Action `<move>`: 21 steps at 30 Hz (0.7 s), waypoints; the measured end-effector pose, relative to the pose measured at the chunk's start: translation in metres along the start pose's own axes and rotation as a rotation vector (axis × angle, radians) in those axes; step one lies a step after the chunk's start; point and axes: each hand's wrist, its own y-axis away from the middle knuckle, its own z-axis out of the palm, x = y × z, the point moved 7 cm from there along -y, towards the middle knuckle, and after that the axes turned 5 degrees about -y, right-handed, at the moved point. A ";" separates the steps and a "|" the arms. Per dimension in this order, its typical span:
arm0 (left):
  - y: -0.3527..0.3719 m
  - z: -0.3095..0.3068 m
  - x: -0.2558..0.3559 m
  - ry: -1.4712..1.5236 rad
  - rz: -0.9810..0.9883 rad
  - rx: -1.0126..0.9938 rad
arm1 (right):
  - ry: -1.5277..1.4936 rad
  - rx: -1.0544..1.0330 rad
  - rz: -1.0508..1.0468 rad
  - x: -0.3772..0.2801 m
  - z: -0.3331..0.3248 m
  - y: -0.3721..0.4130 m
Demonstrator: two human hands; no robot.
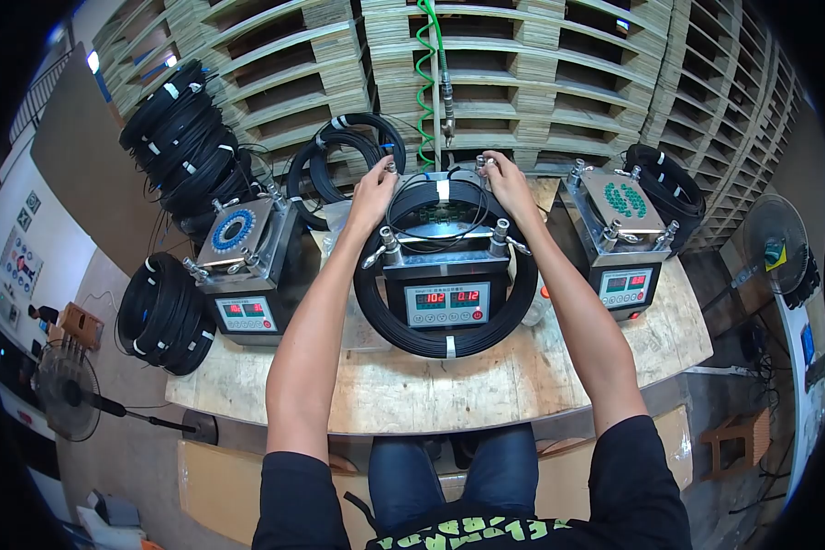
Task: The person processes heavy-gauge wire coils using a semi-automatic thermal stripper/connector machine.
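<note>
My left hand [376,194] is closed at the back left post of the middle machine [445,249], its fingertips around a small metal knob. My right hand [508,187] pinches the matching knob at the back right post. A large coil of black cable [449,346], bound with white tape, hangs around the front of this machine. Thin loose strands of it cross the top, where green pieces show dimly beneath. The lit display [447,304] reads in red digits. Two metal knobs [500,231] stand at the machine's front corners.
To the left stands a machine with a blue ring [233,230], to the right one with green pieces [625,199]. Black cable coils [179,137] are stacked at the left. Wooden pallets [522,78] rise behind the table [412,399]. A green coiled hose [425,82] hangs centrally.
</note>
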 end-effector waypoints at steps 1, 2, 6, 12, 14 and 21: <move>0.000 0.000 0.000 -0.006 -0.005 -0.014 | 0.000 -0.002 -0.016 0.000 -0.001 0.000; 0.000 0.001 0.001 -0.012 -0.010 -0.028 | 0.000 -0.004 -0.033 0.000 0.000 -0.001; -0.004 0.003 -0.006 -0.012 0.016 -0.017 | -0.034 -0.019 -0.017 0.000 0.001 0.000; -0.006 0.005 -0.010 -0.005 0.004 -0.015 | -0.053 -0.021 -0.073 0.000 0.003 -0.002; -0.005 0.005 -0.010 0.013 -0.019 -0.020 | -0.060 -0.028 -0.018 -0.006 0.000 0.002; -0.001 0.003 -0.004 0.020 -0.005 -0.008 | -0.036 0.014 -0.037 -0.008 -0.002 0.004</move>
